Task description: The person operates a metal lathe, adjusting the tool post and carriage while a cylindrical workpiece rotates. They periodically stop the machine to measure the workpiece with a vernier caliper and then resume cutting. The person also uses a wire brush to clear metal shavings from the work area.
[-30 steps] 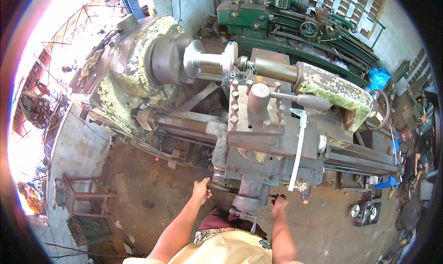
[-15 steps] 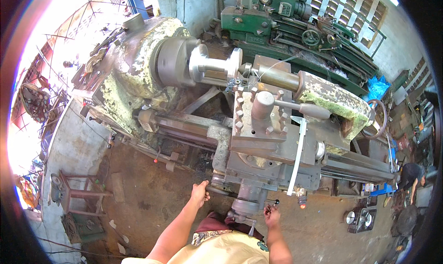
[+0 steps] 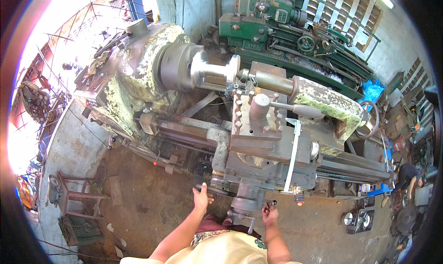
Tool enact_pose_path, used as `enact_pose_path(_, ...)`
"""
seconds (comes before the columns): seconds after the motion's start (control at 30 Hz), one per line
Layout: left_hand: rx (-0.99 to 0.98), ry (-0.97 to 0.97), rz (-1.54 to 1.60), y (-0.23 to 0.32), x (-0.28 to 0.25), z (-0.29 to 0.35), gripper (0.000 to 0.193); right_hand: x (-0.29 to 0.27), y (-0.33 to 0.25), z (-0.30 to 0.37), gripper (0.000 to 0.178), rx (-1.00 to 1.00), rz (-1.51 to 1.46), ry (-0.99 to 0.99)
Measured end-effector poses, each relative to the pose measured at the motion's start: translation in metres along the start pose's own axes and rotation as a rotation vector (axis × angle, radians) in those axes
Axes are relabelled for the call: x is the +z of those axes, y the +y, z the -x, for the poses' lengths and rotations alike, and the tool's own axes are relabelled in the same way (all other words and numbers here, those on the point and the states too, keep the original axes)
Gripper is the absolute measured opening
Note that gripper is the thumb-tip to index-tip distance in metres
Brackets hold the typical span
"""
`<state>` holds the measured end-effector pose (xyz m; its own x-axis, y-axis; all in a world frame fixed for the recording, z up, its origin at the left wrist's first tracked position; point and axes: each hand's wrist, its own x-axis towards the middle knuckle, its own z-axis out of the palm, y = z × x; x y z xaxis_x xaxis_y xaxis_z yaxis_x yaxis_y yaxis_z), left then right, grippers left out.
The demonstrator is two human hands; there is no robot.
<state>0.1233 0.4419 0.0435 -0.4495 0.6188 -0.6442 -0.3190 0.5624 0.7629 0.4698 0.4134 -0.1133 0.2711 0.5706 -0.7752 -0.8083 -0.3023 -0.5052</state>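
Note:
A large worn lathe fills the middle. A shiny flanged metal workpiece (image 3: 216, 72) sits between its chuck (image 3: 177, 69) and the tailstock centre. Swarf curls by the square tool post (image 3: 256, 134), which carries a clamping handle. My left hand (image 3: 201, 200) is at the left end of the carriage's horizontal handle bar (image 3: 219, 190), thumb raised and fingers apart; whether it touches the bar is unclear. Closed around a small black-knobbed lever (image 3: 273, 203), my right hand (image 3: 270, 215) is to the right of the cross-slide crank (image 3: 242, 213).
A caliper (image 3: 292, 157) lies on the carriage's right side. Behind stands a green lathe (image 3: 249, 28). At left is a wooden stool frame (image 3: 83, 194). A black crate (image 3: 362, 218) stands on the floor at right, and another person (image 3: 408, 176) bends at the far right.
My left hand has loosened from the handle bar, its thumb and fingers spreading. The right hand stays at its lever. The whole view has shifted slightly.

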Motion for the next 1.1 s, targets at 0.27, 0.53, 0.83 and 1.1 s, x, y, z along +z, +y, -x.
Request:
enact_pose_path(0.27,0.135,-0.102,0.005,-0.008,0.006,0.031,0.09,-0.006,-0.006,0.006,0.017,0.042,-0.04,-0.07)
enact_pose_path(0.53,0.046,-0.108,0.086,0.006,0.001,0.022,0.076,-0.014,-0.006,-0.004,0.016,0.051,-0.064,-0.096)
enact_pose_path(0.83,0.129,-0.106,-0.045,-0.027,-0.005,0.041,0.082,0.001,-0.015,0.011,0.021,0.1,-0.178,-0.048)
enact_pose_path(1.1,0.027,-0.133,0.052,0.006,0.002,0.018,0.074,0.011,-0.022,0.003,0.022,0.138,-0.438,0.013)
